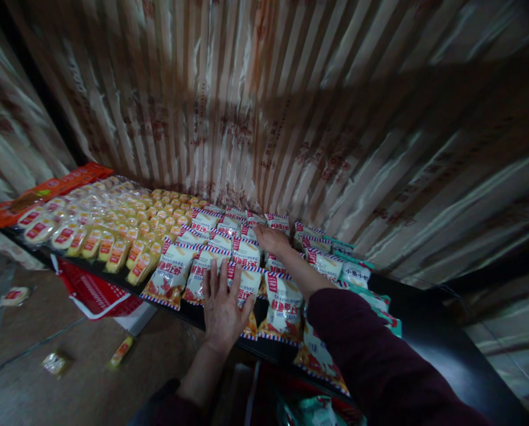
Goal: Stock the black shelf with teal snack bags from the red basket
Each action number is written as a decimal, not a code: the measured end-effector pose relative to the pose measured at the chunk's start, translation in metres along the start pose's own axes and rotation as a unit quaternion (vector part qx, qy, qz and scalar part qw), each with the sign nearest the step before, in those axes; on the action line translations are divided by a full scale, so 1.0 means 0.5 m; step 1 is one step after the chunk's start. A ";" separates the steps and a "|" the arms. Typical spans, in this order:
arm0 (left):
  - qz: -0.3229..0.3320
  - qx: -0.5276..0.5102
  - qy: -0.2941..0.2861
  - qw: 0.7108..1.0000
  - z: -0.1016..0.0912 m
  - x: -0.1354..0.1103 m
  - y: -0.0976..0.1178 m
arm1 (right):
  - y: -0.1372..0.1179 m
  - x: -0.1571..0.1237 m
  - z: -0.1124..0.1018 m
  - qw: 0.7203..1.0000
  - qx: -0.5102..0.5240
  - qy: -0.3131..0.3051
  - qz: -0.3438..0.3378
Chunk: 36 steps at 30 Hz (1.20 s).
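Rows of white snack bags (284,302) with red lettering and striped edges lie on a long black table (418,313). My left hand (224,305) rests on a front-row bag (248,287), its fingers spread and pointing away from me. Farther back, my right hand (271,239) reaches across the bags and touches one in the rear rows, fingers stretched out. Its fingertips are partly lost in the dim light. Neither hand grips a bag.
Small yellow-wrapped snacks (113,254) fill the table's left part, beside an orange bag (47,192). Green-edged bags (357,275) lie right of the white ones. A red bag (96,290) hangs below the table. Several loose wrapped snacks lie on the floor (29,378). A patterned curtain (247,118) stands behind.
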<state>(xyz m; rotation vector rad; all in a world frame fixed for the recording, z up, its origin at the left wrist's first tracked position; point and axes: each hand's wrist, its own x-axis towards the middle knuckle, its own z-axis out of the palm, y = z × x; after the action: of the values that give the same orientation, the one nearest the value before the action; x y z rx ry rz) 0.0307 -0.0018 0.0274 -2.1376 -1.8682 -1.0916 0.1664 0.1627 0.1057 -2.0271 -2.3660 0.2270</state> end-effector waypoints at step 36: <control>0.074 -0.229 -0.071 0.968 0.056 -0.085 0.124 | -0.026 -0.439 0.124 0.903 0.332 0.262 0.072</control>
<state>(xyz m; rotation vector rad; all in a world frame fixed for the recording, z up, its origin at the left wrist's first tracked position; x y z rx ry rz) 0.0989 -0.0377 0.0055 -2.6141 -1.5881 -1.4886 0.1815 -0.0612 0.0640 -1.6492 -1.5324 0.3717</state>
